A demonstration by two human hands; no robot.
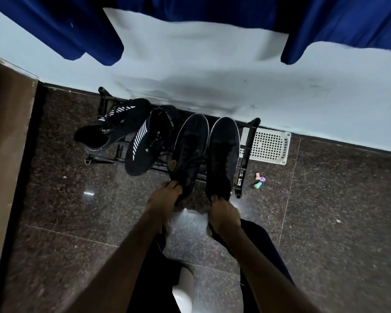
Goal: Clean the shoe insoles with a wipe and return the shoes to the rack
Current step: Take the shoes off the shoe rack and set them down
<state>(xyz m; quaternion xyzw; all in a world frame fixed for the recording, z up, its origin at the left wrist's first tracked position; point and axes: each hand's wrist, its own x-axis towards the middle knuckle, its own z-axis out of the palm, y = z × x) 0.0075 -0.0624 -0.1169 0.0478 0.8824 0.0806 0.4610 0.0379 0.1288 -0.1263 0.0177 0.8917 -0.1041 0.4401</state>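
- While both arms reach forward and down, the left hand (165, 197) grips the heel end of the left black shoe (190, 150), fingers curled over its edge.
- Right hand (224, 211) is closed on the heel end of the right black shoe (224, 152); its fingers are hidden behind the knuckles.
- Both shoes lie side by side, just apart, toes toward the wall (212, 64), over the right half of the black metal rack (246, 154). Heels overhang the rack's front rail. Whether their weight rests on the rack cannot be told.
- Two black sneakers with white stripes occupy the rack's left half: the nearer sneaker (142, 145) is tilted with its toe past the front rail; the farther sneaker (108, 129) lies skewed, opening toward the left.
- White perforated tray (266, 145) lies on the floor (77, 199) just beside the rack's right end, against the wall.
- Small coloured items (259, 180) lie on the dark speckled floor near the rack's right front corner.
- Blue curtain (54, 30) hangs above; brown wooden furniture (5, 132) stands at the left edge.
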